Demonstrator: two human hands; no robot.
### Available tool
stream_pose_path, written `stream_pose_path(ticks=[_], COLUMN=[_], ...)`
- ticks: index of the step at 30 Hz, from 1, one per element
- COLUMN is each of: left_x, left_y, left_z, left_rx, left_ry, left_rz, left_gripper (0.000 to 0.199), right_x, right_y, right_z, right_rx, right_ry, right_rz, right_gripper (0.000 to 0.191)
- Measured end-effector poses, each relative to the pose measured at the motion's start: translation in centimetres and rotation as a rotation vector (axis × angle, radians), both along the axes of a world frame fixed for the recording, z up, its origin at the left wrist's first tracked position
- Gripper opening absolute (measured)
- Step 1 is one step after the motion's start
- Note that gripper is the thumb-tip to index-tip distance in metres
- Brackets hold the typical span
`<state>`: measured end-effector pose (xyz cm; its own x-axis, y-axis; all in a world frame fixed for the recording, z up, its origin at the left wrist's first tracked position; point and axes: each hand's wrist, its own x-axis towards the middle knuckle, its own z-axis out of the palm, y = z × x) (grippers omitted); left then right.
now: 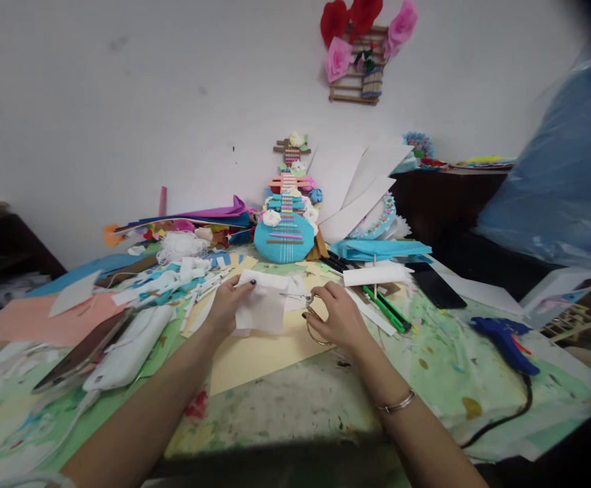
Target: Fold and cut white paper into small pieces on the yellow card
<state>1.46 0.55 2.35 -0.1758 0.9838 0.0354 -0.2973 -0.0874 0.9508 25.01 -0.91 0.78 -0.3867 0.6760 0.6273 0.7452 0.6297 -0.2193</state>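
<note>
From the head view, going label-hunting first: any lettering on the blue glue gun (503, 342) or the white device (130, 346) at left is too soft for us to read. Same with the printed sheet (562, 291) at the right edge: we get patches of colour, but the print is a blur.

Now the hands. Our left hand (223, 306) has its fingers pinched on the white paper (261, 312), held up over a cream sheet (255, 362) near the front of the desk (295, 407). Our right hand (340, 317) has its fingers wrapped around gold-handled scissors (304, 297), blades pointing at the paper's right side. We can't tell if they're actually touching it, and the fingers cover part of the handles.

Behind all that a blue lute model (285, 238) stands upright, partly hiding more decorated pieces. The blue plastic (554, 163) on the right fades into a dark corner, the glue gun's cord slips out of sight over the desk's front edge, and both forearms get cropped at the bottom.
</note>
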Motion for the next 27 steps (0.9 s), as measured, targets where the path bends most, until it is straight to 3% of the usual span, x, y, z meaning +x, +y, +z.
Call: stream_pose_path(ticks=[8, 18, 27], left_x=[0.13, 0.57, -0.15], left_y=[-0.33, -0.93, -0.56], left_z=[-0.12, 0.16, -0.25], left_rx=[0.069, 0.138, 0.148], left_ry=[0.087, 0.121, 0.096], left_rz=[-0.039, -0.134, -0.113], left_gripper=[0.044, 0.032, 0.026], right_x=[-0.08, -0.01, -0.02], right_y=[0.09, 0.48, 0.36], right_z=[0.05, -0.33, -0.23], right_rx=[0.054, 0.104, 0.168], right_ry=[0.036, 0.113, 0.123], right_rz=[-0.041, 0.027, 0.022], right_gripper=[0.026, 0.029, 0.028])
